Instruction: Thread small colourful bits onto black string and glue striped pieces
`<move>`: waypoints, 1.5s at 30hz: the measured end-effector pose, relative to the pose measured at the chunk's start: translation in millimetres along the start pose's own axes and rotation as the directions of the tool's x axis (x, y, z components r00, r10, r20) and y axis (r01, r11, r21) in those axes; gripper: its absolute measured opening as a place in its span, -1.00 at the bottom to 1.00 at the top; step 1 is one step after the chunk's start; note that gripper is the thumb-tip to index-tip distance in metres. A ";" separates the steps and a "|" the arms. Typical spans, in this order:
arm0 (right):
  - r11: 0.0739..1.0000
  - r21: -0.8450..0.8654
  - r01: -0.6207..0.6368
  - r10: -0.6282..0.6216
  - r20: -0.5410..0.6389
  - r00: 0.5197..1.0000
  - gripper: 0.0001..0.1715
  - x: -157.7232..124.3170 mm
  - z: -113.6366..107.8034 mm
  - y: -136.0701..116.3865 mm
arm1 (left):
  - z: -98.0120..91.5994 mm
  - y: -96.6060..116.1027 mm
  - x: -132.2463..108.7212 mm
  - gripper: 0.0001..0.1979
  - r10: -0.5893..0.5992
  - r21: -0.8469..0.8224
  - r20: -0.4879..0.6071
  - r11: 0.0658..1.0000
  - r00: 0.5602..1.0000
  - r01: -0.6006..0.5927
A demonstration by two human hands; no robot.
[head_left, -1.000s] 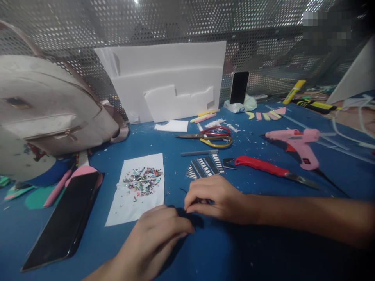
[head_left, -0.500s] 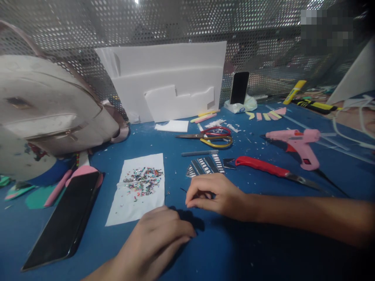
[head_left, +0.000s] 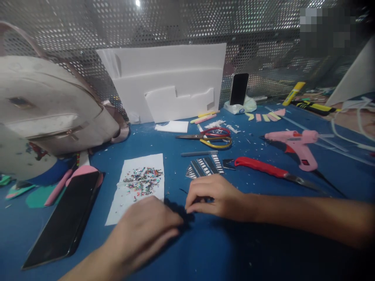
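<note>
On the blue table (head_left: 202, 253) I see a white paper (head_left: 123, 208), and on it lie many small shiny bits (head_left: 145, 181). The left hand (head_left: 143, 226) hides the near right corner of the paper; its fingers are close together, but I cannot tell if they hold something. To the right of the paper, the right hand (head_left: 215, 197) makes a narrow pinch, and what is inside it I cannot tell. Striped pieces (head_left: 205, 167) also lie right of the paper, and a black phone (head_left: 64, 222) lies left of it.
</note>
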State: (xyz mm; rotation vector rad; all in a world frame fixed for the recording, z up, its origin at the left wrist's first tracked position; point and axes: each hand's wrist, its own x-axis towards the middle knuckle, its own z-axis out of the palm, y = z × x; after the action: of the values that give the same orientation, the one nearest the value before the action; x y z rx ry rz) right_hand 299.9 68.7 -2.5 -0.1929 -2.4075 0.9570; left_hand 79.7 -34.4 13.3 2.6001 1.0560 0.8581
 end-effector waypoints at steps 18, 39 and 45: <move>1.000 -0.014 0.008 -0.007 0.037 0.999 -0.88 -0.4 -1.0 -2.6 | -76.3 -93.7 -24.0 -0.89 -0.466 0.268 0.118 0.865 0.877 0.424; 0.997 -0.062 0.040 -0.038 0.036 0.999 -0.84 -1.3 1.0 -1.5 | -77.6 -97.4 -26.4 -0.91 -0.401 0.281 0.181 0.896 0.898 0.343; 0.996 -0.081 0.044 -0.040 0.046 0.998 -0.84 -1.4 0.7 -1.6 | -79.5 -96.6 -28.4 -0.91 -0.412 0.307 0.160 0.884 0.897 0.352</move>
State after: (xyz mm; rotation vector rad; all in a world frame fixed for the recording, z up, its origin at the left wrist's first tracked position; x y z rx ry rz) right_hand 300.8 66.6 -2.4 -0.1520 -2.4837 0.8529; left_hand -38.4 13.7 27.5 2.4729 1.6413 0.3398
